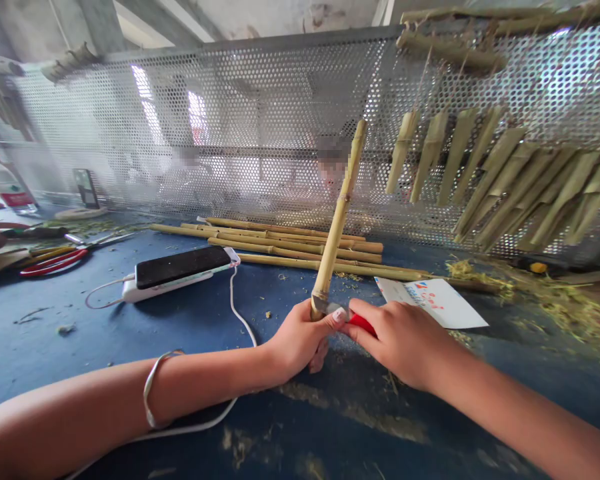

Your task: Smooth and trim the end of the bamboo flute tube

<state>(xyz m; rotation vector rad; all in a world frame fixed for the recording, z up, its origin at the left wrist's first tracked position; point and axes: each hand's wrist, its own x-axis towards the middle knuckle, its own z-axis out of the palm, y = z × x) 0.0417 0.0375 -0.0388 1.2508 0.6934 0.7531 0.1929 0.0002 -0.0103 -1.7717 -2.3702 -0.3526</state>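
My left hand (300, 340) is wrapped round the lower end of a bamboo stick (336, 227), which stands nearly upright and leans a little to the right. In my right hand (405, 340) is a knife (363, 325) with a red handle. Its short metal blade lies against the bamboo just above my left fingers, and my left thumb rests at the blade. The stick's lowest part is mostly hidden by my left hand.
Behind the hands lie several bamboo sticks (290, 248). A phone (183, 267) on a white power bank, with a cable, is at left, near red-handled pliers (55, 261). A printed paper (433, 303) lies right. Bamboo pieces (500, 180) hang before a perforated metal screen (260, 120).
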